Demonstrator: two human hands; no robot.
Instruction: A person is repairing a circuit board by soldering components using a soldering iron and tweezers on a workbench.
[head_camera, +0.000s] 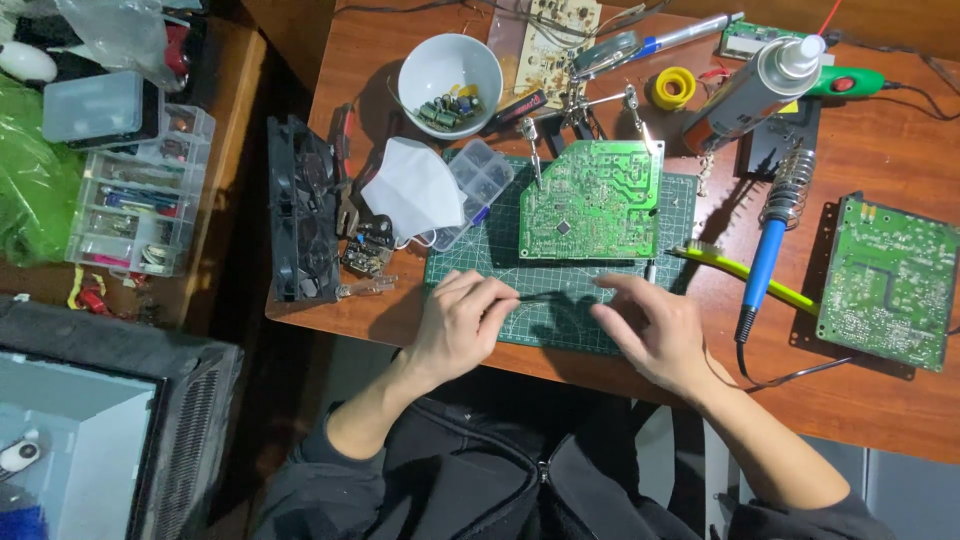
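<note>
Black tweezers (545, 296) pinched in left hand (462, 325) fingers – tip by right hand (655, 330), fingers loosely apart, on green mat (600, 325)

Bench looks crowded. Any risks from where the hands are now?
1. The left hand pinches a thin dark tool whose tip points at the right hand; a slip might jab those fingers.
2. The soldering iron lies just right of that hand with its cord looping toward the forearm; a snag may drag it.
3. The spray can leans over the clutter and may roll.
</note>
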